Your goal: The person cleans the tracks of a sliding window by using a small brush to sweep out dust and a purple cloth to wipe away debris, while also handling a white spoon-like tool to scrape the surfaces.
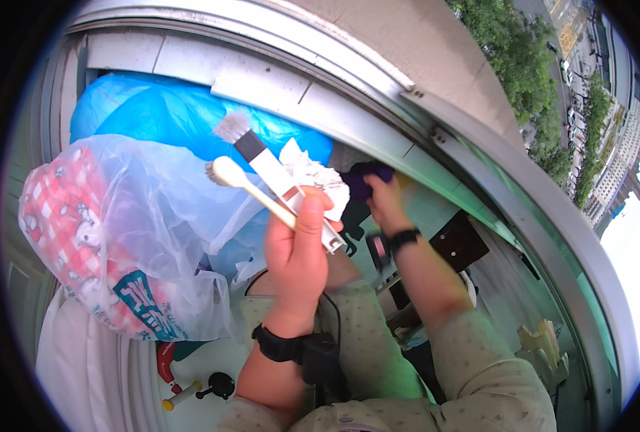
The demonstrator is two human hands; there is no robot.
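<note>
My left hand is raised in the middle of the view and grips several things at once. A flat white-handled brush with grey bristles sticks up to the left, next to a small cream brush shaped like a toothbrush. Crumpled white paper is bunched behind these brushes, against the fingers. Farther off, beneath the window ledge, my right hand has its fingers on a dark purple cloth-like item. Its exact shape is hard to make out in the shade.
A blue plastic bag and a clear bag with red-checked fabric fill the left side. The window's metal frame curves along the right, with trees and a street far below. A red tool and a dumbbell-like object lie at lower left.
</note>
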